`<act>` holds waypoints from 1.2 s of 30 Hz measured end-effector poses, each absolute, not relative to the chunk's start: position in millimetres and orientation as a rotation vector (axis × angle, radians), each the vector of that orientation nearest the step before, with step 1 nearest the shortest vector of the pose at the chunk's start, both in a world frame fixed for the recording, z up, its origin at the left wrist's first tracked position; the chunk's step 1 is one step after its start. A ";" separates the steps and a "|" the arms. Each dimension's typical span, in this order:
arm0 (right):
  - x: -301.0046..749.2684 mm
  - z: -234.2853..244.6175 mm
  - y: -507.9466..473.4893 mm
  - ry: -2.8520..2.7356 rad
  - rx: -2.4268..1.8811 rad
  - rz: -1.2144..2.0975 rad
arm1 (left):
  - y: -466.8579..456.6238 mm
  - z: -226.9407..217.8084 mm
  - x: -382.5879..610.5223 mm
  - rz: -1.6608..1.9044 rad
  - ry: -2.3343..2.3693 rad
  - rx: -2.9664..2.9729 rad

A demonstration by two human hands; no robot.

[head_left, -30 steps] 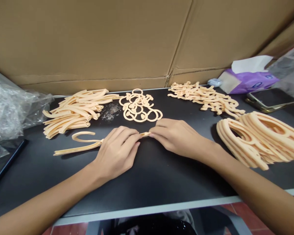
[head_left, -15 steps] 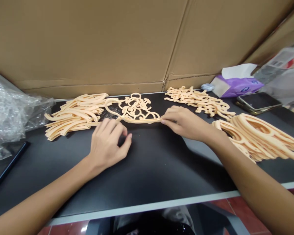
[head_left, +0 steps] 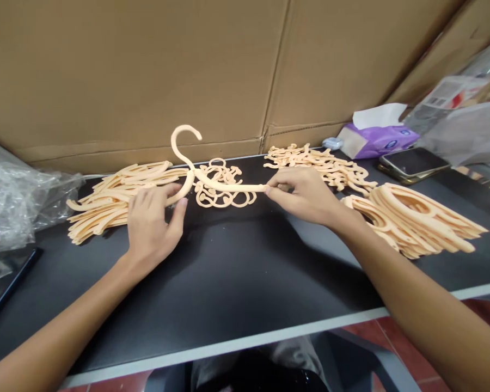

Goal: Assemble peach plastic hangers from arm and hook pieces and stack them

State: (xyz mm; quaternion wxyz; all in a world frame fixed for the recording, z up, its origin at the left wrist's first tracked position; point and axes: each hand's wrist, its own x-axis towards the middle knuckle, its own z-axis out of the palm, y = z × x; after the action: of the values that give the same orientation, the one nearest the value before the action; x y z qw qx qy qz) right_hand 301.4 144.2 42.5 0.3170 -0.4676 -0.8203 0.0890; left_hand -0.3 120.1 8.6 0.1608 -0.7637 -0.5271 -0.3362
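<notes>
A peach plastic hanger piece with a hook (head_left: 196,173) is held above the black table (head_left: 237,283). My right hand (head_left: 306,196) pinches its right arm end. My left hand (head_left: 151,223) holds the piece's left arm from below, fingers curled around it. The hook points up in front of the cardboard wall. Just behind the left hand lies a pile of curved hanger arms (head_left: 114,196). A small heap of hooks and rings (head_left: 220,188) sits under the held piece.
Another pile of small hook parts (head_left: 318,166) lies at the back right, and a stack of wide hanger frames (head_left: 416,218) at the right. A tissue pack (head_left: 375,136), a phone (head_left: 412,162), and clear plastic bags (head_left: 12,201) stand at the edges. Cardboard (head_left: 228,71) walls the back.
The hanger piece went from lying flat on the table to being lifted with its hook upright. Both hands moved toward the back, the left one to the left.
</notes>
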 end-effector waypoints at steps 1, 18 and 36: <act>301.4 42.9 144.0 -2.162 -1.298 0.241 | 120.8 5.7 -0.4 -0.935 -1.496 -2.203; 318.3 40.6 151.6 -2.131 -1.981 -0.241 | 115.8 -6.3 2.3 -0.904 -1.295 -2.367; 339.7 16.5 165.5 -2.231 -2.115 -0.396 | 114.7 -9.1 3.1 -0.933 -1.234 -2.412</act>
State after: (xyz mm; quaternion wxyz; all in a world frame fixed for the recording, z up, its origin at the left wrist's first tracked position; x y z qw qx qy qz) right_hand 339.7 165.5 16.5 0.0212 -0.6823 -0.7195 -0.1278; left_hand 3.1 114.7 -9.1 0.1379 -0.8337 -0.4266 -0.3224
